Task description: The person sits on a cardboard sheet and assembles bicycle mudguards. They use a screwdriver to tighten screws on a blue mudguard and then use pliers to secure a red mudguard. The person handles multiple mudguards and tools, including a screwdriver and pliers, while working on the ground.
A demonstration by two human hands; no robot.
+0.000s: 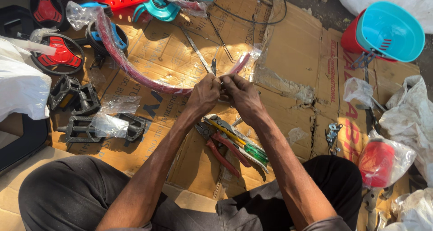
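i see my left hand [205,95] and my right hand [243,96] meeting knuckle to knuckle a little above the middle of the frame, fingers curled in tight and pinching something small between their tips; what exactly sits in the pinch is too small for me to tell. right at the fingertips a thin grey metal stay [196,50] comes in, a narrow flat strip with a dull shine, its long axis running diagonally from the hands up toward the upper left.

touching the same spot is the red mudguard [135,73], a slim curved strip in glossy red, wrapped in clear plastic that bunches at its right end. it lies flat on the cardboard [293,50], arcing from the upper left of the frame down and across to just above my hands, its open side facing up-frame.

just below my wrists lies a cluster of tools: red-handled pliers [221,154] pointing up-left, and a green-handled screwdriver [252,150] beside them. to the left of the frame sit black pedals [74,98], some in clear bags. at the upper right a turquoise basket [390,30] rests nested over a red one.
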